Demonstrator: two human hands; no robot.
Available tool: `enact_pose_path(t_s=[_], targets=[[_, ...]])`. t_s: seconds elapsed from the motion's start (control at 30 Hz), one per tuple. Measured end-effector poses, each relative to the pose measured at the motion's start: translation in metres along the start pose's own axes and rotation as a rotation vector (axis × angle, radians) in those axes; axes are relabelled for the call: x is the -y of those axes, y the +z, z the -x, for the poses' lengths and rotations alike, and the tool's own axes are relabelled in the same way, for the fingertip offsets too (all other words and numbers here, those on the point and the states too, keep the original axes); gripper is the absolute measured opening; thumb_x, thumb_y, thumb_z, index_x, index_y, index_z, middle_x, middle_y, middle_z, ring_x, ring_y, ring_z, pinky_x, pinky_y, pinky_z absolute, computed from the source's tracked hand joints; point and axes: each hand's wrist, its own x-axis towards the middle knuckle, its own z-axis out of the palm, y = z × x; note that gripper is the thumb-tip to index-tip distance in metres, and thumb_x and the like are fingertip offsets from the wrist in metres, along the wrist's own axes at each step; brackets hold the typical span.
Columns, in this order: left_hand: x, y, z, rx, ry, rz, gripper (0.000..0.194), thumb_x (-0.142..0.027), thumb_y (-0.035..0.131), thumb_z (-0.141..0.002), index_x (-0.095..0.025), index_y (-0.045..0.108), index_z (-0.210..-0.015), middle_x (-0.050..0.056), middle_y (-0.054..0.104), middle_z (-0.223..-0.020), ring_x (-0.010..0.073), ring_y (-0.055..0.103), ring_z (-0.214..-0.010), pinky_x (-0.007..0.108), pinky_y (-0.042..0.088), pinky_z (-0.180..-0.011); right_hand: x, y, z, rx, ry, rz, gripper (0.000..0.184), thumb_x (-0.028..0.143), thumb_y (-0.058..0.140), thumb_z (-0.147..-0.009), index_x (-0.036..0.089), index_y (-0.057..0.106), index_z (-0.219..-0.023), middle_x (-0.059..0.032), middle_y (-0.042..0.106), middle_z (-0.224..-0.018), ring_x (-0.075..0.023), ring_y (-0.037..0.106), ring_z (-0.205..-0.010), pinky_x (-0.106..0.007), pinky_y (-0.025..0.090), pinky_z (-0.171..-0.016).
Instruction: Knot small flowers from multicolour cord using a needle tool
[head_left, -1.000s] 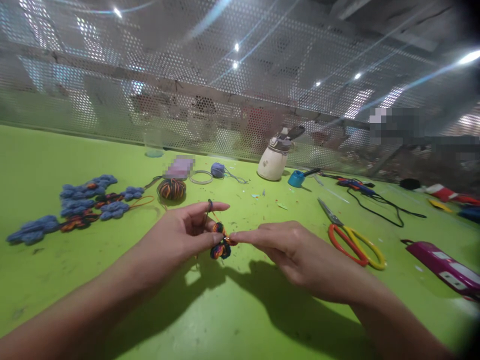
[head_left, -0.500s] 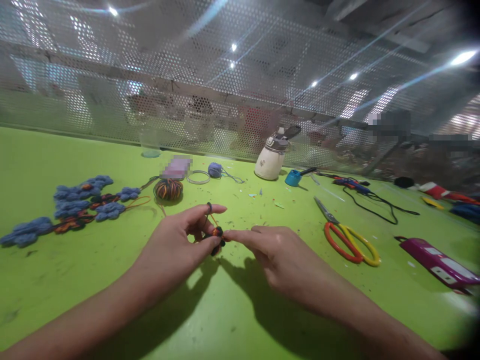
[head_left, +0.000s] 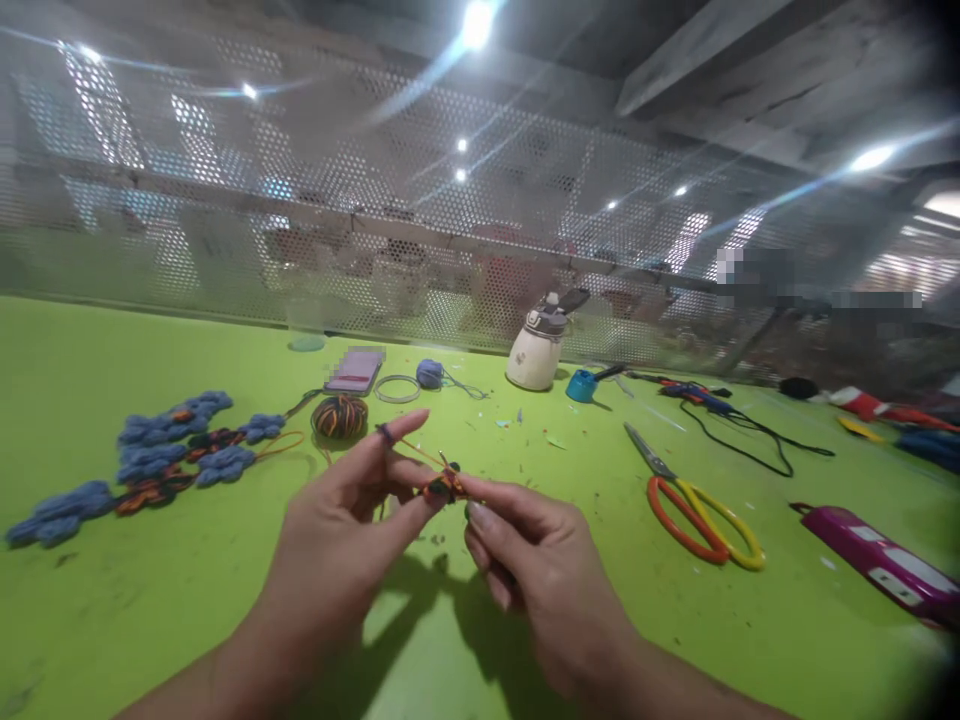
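My left hand (head_left: 352, 520) pinches a small crochet piece (head_left: 444, 486) of dark and orange yarn between thumb and fingers. Yarn is looped round its raised index finger, and an orange strand (head_left: 421, 452) runs down to the piece. My right hand (head_left: 536, 560) meets it from the right, its fingers closed on a crochet hook (head_left: 443, 457); only the thin tip and a bit of green by the thumb show. Behind my left hand sits a multicoloured yarn ball (head_left: 340, 416). Blue and orange crocheted flowers (head_left: 154, 460) lie to the left.
Orange-and-yellow-handled scissors (head_left: 686, 515) and a purple power strip (head_left: 877, 555) lie on the right of the green table (head_left: 225, 640). Farther back are a phone (head_left: 355, 371), a ring (head_left: 397, 389), a blue yarn ball (head_left: 430, 374), a white flask (head_left: 535, 355), a blue pot (head_left: 581, 386) and a glue gun (head_left: 697, 396).
My right hand has gone from a pointing index finger at the piece to a thumb-and-finger grip, and the hook tip now shows above the piece. The view has tilted upward.
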Motion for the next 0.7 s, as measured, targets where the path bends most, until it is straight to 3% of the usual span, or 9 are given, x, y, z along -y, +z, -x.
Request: enact_pose_path(t_s=[0.07,0.13,0.23,0.3,0.47,0.7], targets=[[0.000,0.000,-0.005,0.033,-0.165,0.196,0.050,-0.015,0.080,-0.065,-0.027,0.065,-0.111,-0.006,0.068,-0.068,0.0109,0.064,-0.071,0.021,0.051,-0.074,0.000,-0.002,0.000,0.013,-0.104,0.080,0.024,0.024,0.059,-0.085,0.017,0.072,-0.104,0.0058,0.044,-0.051,-0.0054,0.034,-0.041,-0.019,0.025,-0.039],[-0.001,-0.001,-0.008,0.058,-0.252,0.302,0.049,-0.013,0.083,-0.060,-0.025,0.068,-0.105,-0.006,0.067,-0.064,0.0084,0.063,-0.065,0.018,0.050,-0.069,-0.001,-0.007,-0.003,0.028,-0.317,0.242,0.023,0.018,0.056,-0.086,0.018,0.072,-0.102,0.0044,0.045,-0.053,-0.0072,0.036,-0.044,-0.021,0.028,-0.043],[-0.005,-0.005,-0.008,0.070,-0.292,0.335,0.052,-0.012,0.084,-0.058,-0.025,0.068,-0.106,-0.006,0.066,-0.064,0.0072,0.061,-0.062,0.017,0.049,-0.065,-0.001,-0.019,-0.008,0.087,-0.700,0.553,0.033,0.006,0.048,-0.086,0.016,0.069,-0.111,-0.0022,0.055,-0.065,-0.0116,0.045,-0.056,-0.025,0.033,-0.050],[-0.007,-0.008,-0.008,0.091,-0.294,0.319,0.053,-0.014,0.083,-0.061,-0.027,0.066,-0.109,-0.007,0.066,-0.064,0.0081,0.062,-0.064,0.018,0.049,-0.067,0.000,-0.027,-0.012,0.146,-0.840,0.766,0.042,0.002,0.043,-0.084,0.012,0.063,-0.120,-0.0048,0.054,-0.068,-0.0142,0.046,-0.058,-0.027,0.031,-0.051],[-0.010,-0.013,-0.011,0.109,-0.257,0.242,0.049,-0.015,0.083,-0.062,-0.028,0.067,-0.106,-0.006,0.067,-0.064,0.0095,0.062,-0.064,0.019,0.050,-0.066,0.010,-0.039,-0.015,0.202,-0.932,1.255,0.056,0.001,0.038,-0.078,0.015,0.055,-0.130,-0.0026,0.045,-0.065,-0.0159,0.037,-0.054,-0.028,0.020,-0.049],[-0.011,-0.019,-0.015,0.114,-0.315,0.095,0.041,-0.015,0.079,-0.065,-0.027,0.069,-0.103,-0.005,0.065,-0.070,0.0104,0.061,-0.068,0.021,0.048,-0.066,0.023,-0.037,-0.008,0.247,-0.825,1.603,0.062,0.002,0.040,-0.078,0.026,0.048,-0.135,-0.0007,0.043,-0.065,-0.0148,0.029,-0.052,-0.028,0.013,-0.049]])
